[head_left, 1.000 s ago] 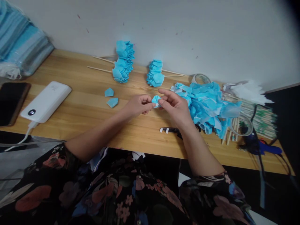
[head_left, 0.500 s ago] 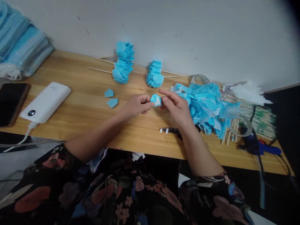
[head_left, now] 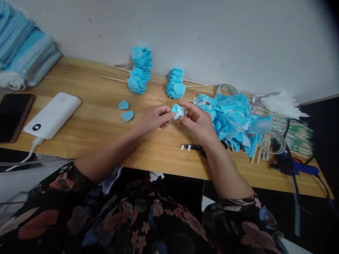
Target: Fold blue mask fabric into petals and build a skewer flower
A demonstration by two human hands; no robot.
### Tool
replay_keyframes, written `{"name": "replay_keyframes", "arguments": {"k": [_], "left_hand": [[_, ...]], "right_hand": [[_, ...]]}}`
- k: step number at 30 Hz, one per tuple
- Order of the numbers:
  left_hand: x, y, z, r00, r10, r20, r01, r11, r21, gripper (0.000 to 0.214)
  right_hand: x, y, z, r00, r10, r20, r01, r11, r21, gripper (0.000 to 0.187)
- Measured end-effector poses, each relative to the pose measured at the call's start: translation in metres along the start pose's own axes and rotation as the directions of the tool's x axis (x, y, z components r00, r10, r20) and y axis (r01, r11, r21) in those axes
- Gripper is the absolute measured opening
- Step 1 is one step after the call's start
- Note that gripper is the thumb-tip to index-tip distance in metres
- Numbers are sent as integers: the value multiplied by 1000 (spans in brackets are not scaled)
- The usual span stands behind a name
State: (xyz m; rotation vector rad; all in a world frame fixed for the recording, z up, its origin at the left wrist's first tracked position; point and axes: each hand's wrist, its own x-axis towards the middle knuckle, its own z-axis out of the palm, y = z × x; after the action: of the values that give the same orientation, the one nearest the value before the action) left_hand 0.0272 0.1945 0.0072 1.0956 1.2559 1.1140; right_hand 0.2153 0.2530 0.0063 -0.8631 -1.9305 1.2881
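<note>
Between my two hands is a small folded blue petal point(head_left: 177, 110) with a white strip, likely tape, across its face. My left hand point(head_left: 159, 117) pinches its left edge between thumb and fingers. On the other side, my right hand point(head_left: 197, 120) grips the right edge, its index finger along the top. To the left, two loose blue petals point(head_left: 127, 116) lie on the wooden table point(head_left: 100, 106). Beneath my right wrist rests a dark tool point(head_left: 194, 146), partly hidden, with two short white strips stuck to its tip.
Blue fabric flowers on sticks point(head_left: 137, 80) lie at the back, beside more flowers point(head_left: 176, 88). At right are a heap of blue pieces point(head_left: 233, 116), tape rolls point(head_left: 280, 144), a blue-handled tool point(head_left: 304, 167) and sticks. A power bank point(head_left: 53, 114), phone point(head_left: 16, 116) and packed masks point(head_left: 26, 46) sit left.
My right hand's index finger has come down onto the petal's top edge, and its thumb has shifted lower and left. The petal has turned slightly. Other things stay put.
</note>
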Motion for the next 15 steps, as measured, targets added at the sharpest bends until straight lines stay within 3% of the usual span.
{"name": "replay_keyframes", "arguments": {"k": [6, 15], "left_hand": [[2, -2, -3, 999, 5, -38, -7, 998, -60, 16], [6, -1, -3, 995, -3, -96, -1, 999, -42, 24]], "right_hand": [[1, 3, 2, 1000, 0, -12, 0, 1000, 13, 44], [0, 7, -2, 1000, -7, -9, 8, 994, 111, 37]]}}
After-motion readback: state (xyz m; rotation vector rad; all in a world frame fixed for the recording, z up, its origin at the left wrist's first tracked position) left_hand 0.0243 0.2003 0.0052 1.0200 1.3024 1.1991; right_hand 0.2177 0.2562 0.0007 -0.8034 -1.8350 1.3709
